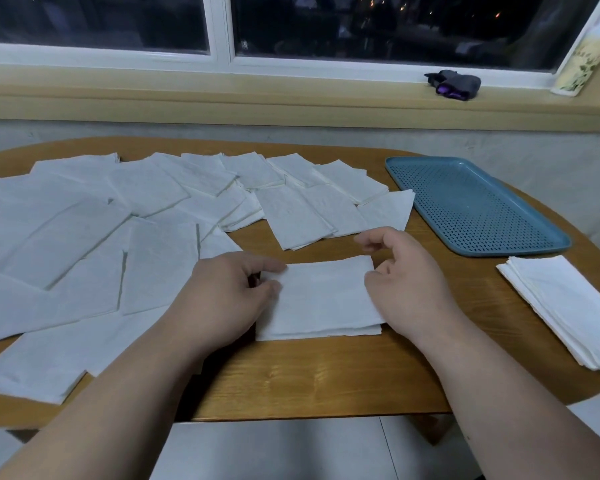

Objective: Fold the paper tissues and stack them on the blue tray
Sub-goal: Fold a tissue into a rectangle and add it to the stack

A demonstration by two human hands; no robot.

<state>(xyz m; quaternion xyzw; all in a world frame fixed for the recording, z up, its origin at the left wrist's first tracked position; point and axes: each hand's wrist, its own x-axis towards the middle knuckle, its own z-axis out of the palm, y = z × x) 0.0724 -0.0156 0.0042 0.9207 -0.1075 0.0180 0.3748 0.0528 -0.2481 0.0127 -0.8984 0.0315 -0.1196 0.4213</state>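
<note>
On your far left many loose tissues (84,237) lie flat and overlapping on the wooden table (309,375), and they reach across its back part almost to the tray. Your left hand (222,296) lies at the left edge of one folded tissue (323,299), which is on the table in front of you, between both hands and apart from the tray. Its thumb and forefinger curve toward that edge with the tips close together; I cannot tell if they really pinch the paper. Your right hand (406,289) rests on the right edge of the same tissue. The thumb touches the paper, and the other fingers are loosely curled and raised, holding nothing. The blue tray (475,206), with many small holes, stands farther right with no tissue on it. Near the right table edge lies a small stack of tissues (568,306). On the window sill lies a dark cloth bundle (454,84), and in the corner leans a packet (582,53) with green print, too blurred to read.
</note>
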